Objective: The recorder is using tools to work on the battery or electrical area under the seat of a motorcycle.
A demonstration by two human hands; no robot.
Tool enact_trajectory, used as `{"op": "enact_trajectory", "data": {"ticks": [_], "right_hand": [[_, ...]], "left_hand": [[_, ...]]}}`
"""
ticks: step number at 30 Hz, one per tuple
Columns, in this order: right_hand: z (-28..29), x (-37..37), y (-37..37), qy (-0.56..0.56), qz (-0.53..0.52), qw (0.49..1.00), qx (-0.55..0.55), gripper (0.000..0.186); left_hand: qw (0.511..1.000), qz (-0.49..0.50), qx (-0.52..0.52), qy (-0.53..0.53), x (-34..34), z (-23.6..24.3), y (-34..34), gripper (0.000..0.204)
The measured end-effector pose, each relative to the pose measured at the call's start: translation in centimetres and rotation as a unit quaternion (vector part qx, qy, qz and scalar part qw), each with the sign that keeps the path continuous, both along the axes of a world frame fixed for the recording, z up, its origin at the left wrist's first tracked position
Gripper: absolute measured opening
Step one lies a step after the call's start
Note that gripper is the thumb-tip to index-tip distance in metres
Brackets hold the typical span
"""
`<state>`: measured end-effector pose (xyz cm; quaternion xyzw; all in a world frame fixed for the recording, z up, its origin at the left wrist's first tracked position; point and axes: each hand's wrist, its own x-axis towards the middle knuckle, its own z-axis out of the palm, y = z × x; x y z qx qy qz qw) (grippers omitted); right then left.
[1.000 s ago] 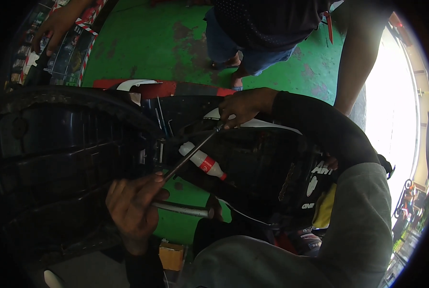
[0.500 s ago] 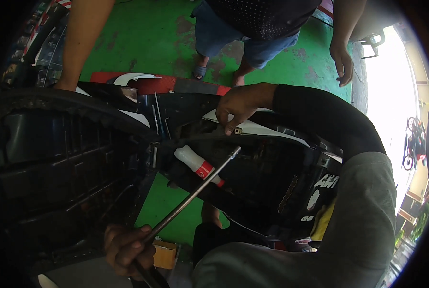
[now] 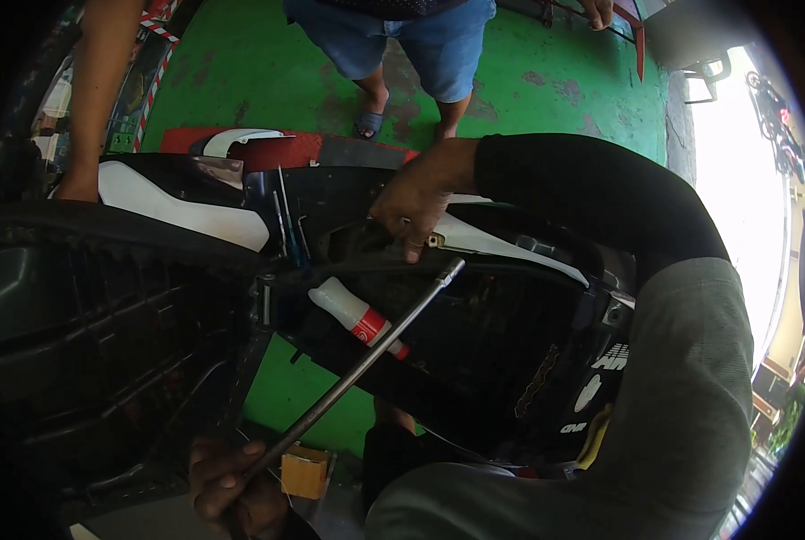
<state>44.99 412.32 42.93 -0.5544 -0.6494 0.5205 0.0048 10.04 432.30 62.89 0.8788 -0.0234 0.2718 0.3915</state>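
In my left hand, at the lower left, is a long socket wrench. Its shaft slants up to the right, the socket end in the air over a scooter's open under-seat compartment. My right hand bends its fingers at the compartment's far rim, thumb pointing down, beside a small brass-coloured clip and a white side panel. A tiny shiny spot shows among those fingers; what they hold is unclear. A white bottle with a red label lies in the compartment under the wrench shaft.
The raised seat fills the left side. Thin metal tools lie beyond the hinge. A person in denim shorts stands on the green floor, one hand at the tail's white panel. A small box sits below.
The view has shifted slightly. My right hand has turned a little at the rim, thumb lower. The standing person has moved left and farther back, and their hand at upper right has risen.
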Motion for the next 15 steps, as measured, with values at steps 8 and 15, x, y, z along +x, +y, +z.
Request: {"op": "enact_trajectory", "data": {"ticks": [8, 15], "right_hand": [[2.3, -0.4, 0.2, -0.040, 0.010, 0.999, 0.008, 0.058], [2.2, -0.2, -0.1, -0.055, 0.026, 0.997, 0.044, 0.059]], "left_hand": [[0.978, -0.114, 0.174, 0.032, 8.3, 3.1, -2.5, 0.028], [0.962, -0.148, 0.204, 0.109, 10.3, 5.5, -3.6, 0.031]]}}
